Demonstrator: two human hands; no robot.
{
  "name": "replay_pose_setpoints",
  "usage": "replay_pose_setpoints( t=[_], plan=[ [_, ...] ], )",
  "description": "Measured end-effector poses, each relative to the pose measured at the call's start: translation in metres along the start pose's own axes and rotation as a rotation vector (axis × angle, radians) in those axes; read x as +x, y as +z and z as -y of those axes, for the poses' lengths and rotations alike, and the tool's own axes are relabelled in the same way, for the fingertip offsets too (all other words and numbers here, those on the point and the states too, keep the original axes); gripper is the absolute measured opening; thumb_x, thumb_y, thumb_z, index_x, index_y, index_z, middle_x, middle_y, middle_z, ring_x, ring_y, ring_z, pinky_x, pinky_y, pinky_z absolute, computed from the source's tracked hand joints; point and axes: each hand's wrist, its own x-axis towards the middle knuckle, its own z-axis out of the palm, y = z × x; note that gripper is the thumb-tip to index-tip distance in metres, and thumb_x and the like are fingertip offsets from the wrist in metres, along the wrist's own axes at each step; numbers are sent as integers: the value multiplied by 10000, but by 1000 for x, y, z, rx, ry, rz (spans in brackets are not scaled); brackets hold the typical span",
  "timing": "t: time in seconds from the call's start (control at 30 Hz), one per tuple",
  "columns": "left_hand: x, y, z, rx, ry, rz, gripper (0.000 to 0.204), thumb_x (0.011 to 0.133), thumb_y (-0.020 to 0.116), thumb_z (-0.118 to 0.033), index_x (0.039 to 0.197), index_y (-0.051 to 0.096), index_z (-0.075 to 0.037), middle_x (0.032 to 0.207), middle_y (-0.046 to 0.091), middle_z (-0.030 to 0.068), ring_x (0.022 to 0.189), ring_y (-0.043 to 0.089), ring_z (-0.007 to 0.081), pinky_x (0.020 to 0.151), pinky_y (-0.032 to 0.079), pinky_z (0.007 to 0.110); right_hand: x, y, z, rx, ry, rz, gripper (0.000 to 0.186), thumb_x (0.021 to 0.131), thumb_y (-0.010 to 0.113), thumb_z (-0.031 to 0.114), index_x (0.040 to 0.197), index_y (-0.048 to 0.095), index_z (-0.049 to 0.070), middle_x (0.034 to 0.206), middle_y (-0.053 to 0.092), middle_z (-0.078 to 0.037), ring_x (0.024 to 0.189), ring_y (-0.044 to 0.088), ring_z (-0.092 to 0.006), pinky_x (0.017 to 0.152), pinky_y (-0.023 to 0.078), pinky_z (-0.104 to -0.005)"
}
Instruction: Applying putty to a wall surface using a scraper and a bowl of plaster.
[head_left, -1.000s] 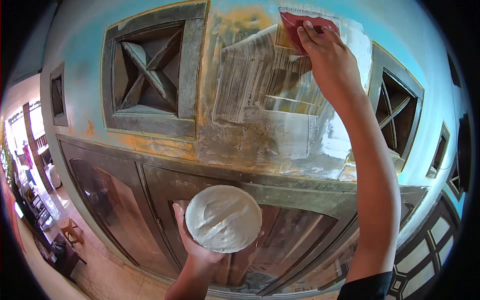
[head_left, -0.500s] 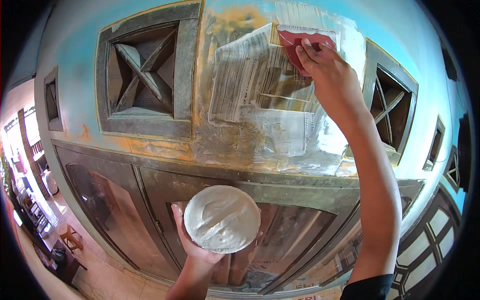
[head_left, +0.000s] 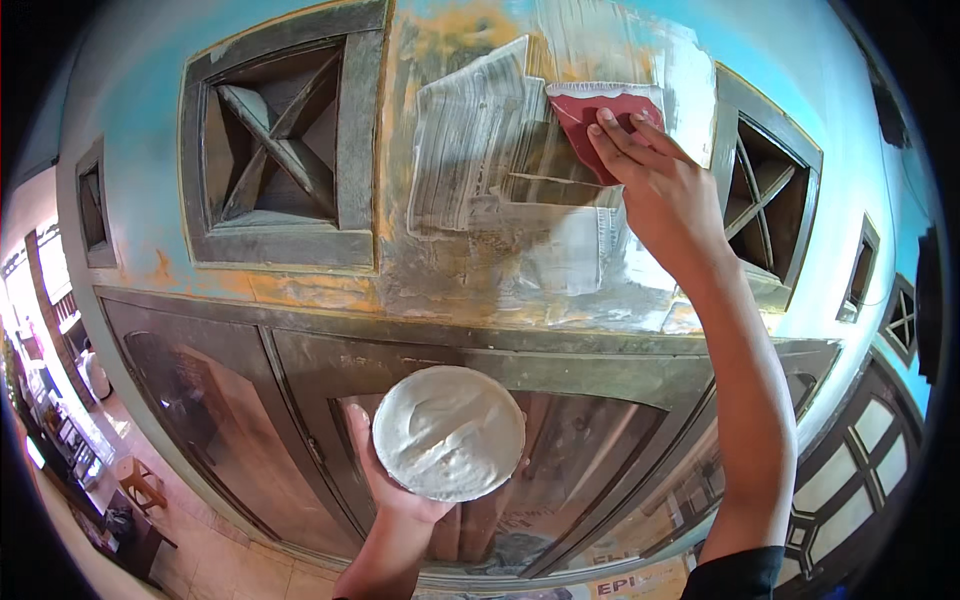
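With my right hand [head_left: 668,190] I press a dark red flat scraper [head_left: 595,125] to the wall, fingers spread over its face and the thumb hidden. White filler lines the scraper's upper edge. Around it the wall patch [head_left: 470,150] carries streaky white filler over grey and orange-stained plaster. Below, my left hand [head_left: 395,485] cups a round bowl [head_left: 449,433] from underneath, its fingers wrapped round the sides. Thick off-white filler paste with ridges in it fills the bowl nearly to the rim.
Wooden vent frames with crossed slats flank the patch, one on the left [head_left: 275,140] and one on the right [head_left: 765,195]. Beneath runs a brown wooden frame with glass panes [head_left: 590,470]. A small stool [head_left: 140,483] stands on the tiled floor at lower left.
The scraper and my right hand have moved down the wall, leaving a pale streaked band above. The bowl stays almost in place. My view has shifted slightly.
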Motion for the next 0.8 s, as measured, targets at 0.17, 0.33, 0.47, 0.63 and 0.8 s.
replay_pose_setpoints(
  t=[0.17,0.33,0.47,0.63,0.8],
  plan=[
    [0,-7,7,-23,-52,103,866,1019,328,-750,1468,550,-44,1481,574,204,1310,577,427,1060,492,616,-8,-23,-5,144,57,-226,538,855,631,-15,1350,690,186,1361,696,51,1201,687,-227,904,595,-363],
    [-2,-9,7,-56,-30,109,868,1021,323,-747,1476,539,-41,1492,562,203,1320,566,436,1079,480,613,-28,-44,10,842,563,-281,426,948,561,-47,1344,683,49,1048,772,-98,921,699,-86,829,546,-278],
    [-5,-9,11,-84,-60,67,856,1023,321,-745,1478,542,-55,1497,557,200,1340,548,434,1101,460,613,-39,-70,17,1369,805,-212,328,977,600,-23,1298,662,-47,1019,737,-21,889,641,-43,810,504,-221],
    [-9,-10,9,-81,-64,74,859,1018,318,-753,1487,540,-69,1517,540,200,1359,532,435,1106,448,627,-46,-88,47,1618,797,77,287,986,622,-8,1264,652,-74,1023,714,-21,861,596,-34,776,476,-207],
    [-15,-15,5,-62,-45,26,858,1007,330,-763,1484,552,-86,1520,541,186,1374,523,433,1115,438,622,-58,-108,80,1169,94,178,414,902,678,14,1315,665,17,1173,742,-139,954,722,-219,771,545,-310]
  ],
)
